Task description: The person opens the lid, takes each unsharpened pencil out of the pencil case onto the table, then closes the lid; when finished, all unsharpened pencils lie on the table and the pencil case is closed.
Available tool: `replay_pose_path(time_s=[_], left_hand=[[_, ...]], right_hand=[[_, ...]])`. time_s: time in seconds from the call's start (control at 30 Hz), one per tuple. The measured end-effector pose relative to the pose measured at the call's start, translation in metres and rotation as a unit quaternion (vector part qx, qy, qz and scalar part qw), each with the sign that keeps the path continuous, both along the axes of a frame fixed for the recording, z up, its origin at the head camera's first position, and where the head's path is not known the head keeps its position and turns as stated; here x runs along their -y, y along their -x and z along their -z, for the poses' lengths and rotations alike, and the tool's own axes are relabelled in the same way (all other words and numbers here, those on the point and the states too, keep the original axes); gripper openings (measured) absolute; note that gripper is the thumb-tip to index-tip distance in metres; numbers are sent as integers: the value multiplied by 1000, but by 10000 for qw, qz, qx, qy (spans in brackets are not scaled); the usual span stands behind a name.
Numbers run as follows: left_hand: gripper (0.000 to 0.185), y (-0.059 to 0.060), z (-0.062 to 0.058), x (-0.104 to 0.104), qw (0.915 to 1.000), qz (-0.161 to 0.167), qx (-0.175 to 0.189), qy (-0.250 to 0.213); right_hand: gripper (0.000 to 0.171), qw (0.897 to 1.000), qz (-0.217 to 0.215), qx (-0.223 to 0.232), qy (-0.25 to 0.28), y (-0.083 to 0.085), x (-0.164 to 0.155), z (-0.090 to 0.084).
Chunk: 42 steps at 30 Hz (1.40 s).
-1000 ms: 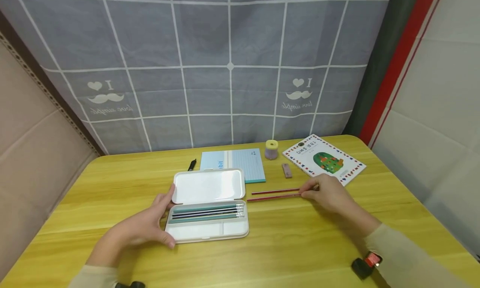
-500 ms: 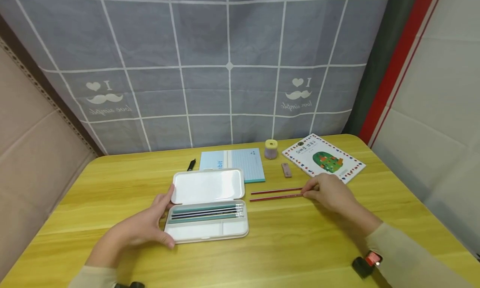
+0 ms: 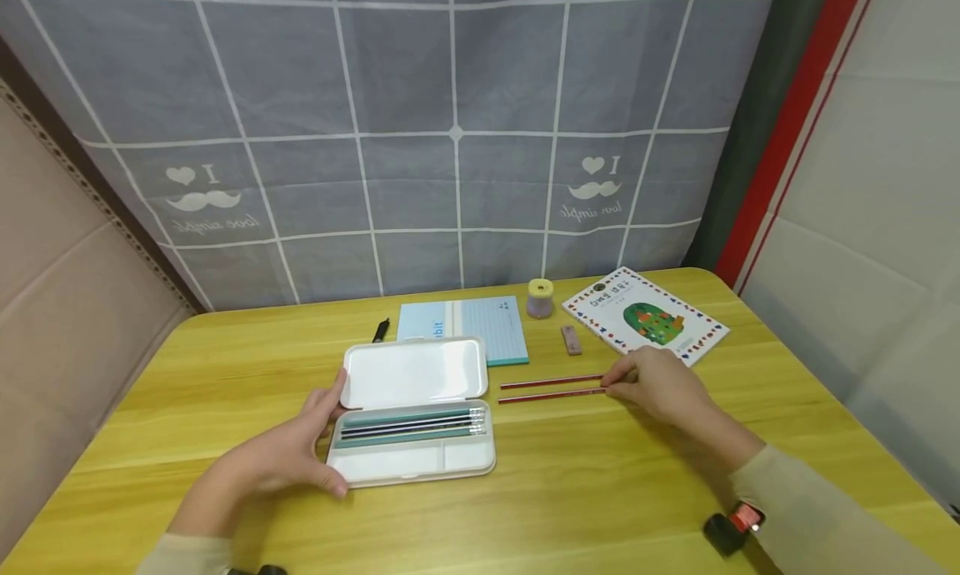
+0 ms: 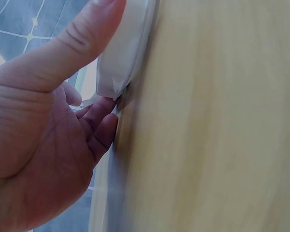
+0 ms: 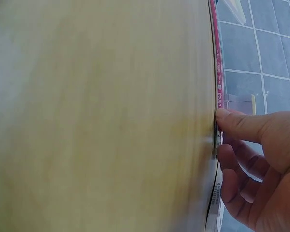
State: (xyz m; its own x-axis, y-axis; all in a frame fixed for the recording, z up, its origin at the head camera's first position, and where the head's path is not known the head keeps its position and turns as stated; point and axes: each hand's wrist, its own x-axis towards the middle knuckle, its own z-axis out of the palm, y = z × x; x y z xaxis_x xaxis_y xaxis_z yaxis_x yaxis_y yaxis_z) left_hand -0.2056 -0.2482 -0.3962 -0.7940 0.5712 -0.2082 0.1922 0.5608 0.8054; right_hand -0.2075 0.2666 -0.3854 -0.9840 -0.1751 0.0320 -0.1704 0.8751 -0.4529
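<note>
A white pencil case (image 3: 393,472) lies opened on the table, its lid (image 3: 416,372) laid back. Several teal and dark pencils (image 3: 408,426) rest in its rear compartment. My left hand (image 3: 288,450) grips the case's left end, thumb at the front corner and fingers round the side; the left wrist view shows them curled at the white edge (image 4: 121,53). Right of the case, two red pencils lie nearly parallel, a far one (image 3: 551,382) and a near one (image 3: 551,396). My right hand (image 3: 656,383) pinches the near red pencil at its right end, fingertips overlapping the far one's end.
Behind the case lie a light blue notebook (image 3: 502,329) and a black pen (image 3: 381,331). Farther right are a yellow-topped, purplish small container (image 3: 539,298), a pinkish eraser (image 3: 572,340) and a white booklet (image 3: 645,317) with a green picture. A grey checked cloth (image 3: 405,183) hangs behind the table.
The near red pencil has slid slightly right with my right hand, so the two pencils' left ends are more level. My left hand stays on the case.
</note>
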Motion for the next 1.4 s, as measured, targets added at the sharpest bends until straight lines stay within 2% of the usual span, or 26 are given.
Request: replay_pose_path(time_s=[0.27,0.57,0.7,0.83,0.9,1.03,1.23,1.4], left_hand=[[152,1,-3,1,10000,-7,23,44],[152,2,-4,1,9999,36,-76,64],[152,2,-3,1,9999,44,-110,63],[152,1,-1,1,9999,34,-123,8],[152,1,1,1,9999,16,-129,-15],[151,-1,2,2,9999,-37,-98,-31],[152,-1,4,2,9999,-57,-69,-141],[151,-1,5,2,9998,10,-143,-112]], right_hand=[[6,9997,21,-220,-41,0,11,-6],[15,9984,-199,-136,507,7,43,-18],[18,9963,-513,-96,676,11,65,-17],[19,9904,-1010,-269,906,13,86,-13],[18,9854,-1228,-174,1167,13,96,-12],[17,9739,-1556,303,1626,11,115,-13],[18,9715,-1975,360,1264,8,139,-9],[23,9749,-2007,401,877,6,148,-3]])
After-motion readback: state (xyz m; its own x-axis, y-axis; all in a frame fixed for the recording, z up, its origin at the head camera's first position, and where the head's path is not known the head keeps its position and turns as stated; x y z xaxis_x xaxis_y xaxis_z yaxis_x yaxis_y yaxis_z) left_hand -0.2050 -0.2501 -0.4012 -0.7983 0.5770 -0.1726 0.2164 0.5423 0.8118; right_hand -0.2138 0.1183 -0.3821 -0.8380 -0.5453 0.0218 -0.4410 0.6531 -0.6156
